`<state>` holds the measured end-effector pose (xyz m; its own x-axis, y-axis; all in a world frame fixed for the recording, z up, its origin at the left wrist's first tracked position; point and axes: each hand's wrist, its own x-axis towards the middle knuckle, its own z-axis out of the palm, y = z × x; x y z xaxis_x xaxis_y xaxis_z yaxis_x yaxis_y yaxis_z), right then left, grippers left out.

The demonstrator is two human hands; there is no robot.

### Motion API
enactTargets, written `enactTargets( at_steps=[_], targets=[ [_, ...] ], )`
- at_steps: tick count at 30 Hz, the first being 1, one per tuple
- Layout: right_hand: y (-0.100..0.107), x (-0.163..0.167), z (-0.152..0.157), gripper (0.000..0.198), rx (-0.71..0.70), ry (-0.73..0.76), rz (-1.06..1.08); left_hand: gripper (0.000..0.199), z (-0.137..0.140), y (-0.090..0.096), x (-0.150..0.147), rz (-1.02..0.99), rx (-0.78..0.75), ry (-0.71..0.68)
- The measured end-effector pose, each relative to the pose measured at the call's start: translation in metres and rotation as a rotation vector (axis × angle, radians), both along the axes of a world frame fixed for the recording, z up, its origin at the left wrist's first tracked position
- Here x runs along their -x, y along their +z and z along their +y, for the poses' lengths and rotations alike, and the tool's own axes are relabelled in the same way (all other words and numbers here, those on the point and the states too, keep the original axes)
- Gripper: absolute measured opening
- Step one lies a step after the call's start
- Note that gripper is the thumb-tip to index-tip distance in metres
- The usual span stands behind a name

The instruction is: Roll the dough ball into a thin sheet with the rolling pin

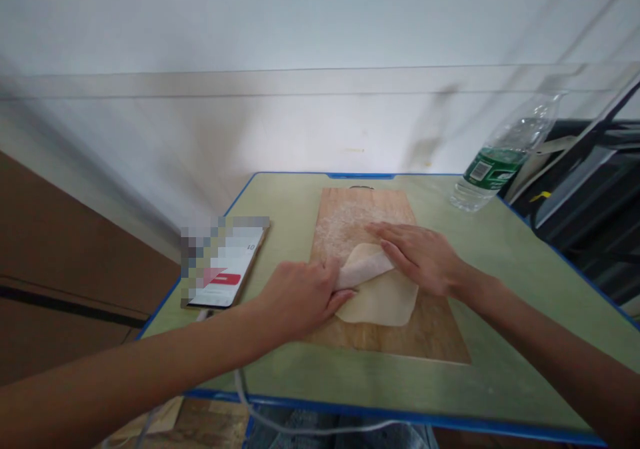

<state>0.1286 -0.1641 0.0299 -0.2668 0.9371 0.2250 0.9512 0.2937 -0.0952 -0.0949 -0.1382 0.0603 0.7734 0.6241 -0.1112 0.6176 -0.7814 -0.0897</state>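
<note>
A smooth, pale cream sheet of dough (380, 306) is seen spread on a light-brown rectangular wooden board (430, 339), and across its far half a whitish cylindrical rolling pin (364, 270) is being held at a slant, its right end set farther off than its left. The left end is gripped by the left hand (306, 294), fingers curled over it and the thumb stretched along the near side. The right end is covered by the right hand (423, 257), laid flat with its fingers extended and held close together. Both ends of the pin are hidden beneath the hands.

Beyond the dough, the far part of the board is dusted with white flour (343, 226). The board itself is carried by a pale green tabletop (290, 202) edged in blue, backed by a white wall (310, 129). On the left, a phone with a lit screen (233, 269) is placed well apart from the board, partly masked by blurred blocks. Nearer, a thin white cable (241, 386) is draped over the near edge. At the far right corner, a clear plastic bottle with a green label (493, 169) is stood, shown slanting in this view.
</note>
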Motion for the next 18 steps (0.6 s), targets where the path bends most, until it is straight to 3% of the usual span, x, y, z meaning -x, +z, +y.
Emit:
enactTargets(
  at_steps=[10, 18],
  targets=[
    [0.001, 0.003, 0.028, 0.053, 0.164, 0.009, -0.02, 0.041, 0.022, -0.001, 0.003, 0.005, 0.104, -0.012],
    [-0.002, 0.003, 0.041, 0.053, 0.197, 0.026, -0.006, 0.037, 0.029, -0.001, 0.0, -0.019, 0.127, -0.026]
  ],
)
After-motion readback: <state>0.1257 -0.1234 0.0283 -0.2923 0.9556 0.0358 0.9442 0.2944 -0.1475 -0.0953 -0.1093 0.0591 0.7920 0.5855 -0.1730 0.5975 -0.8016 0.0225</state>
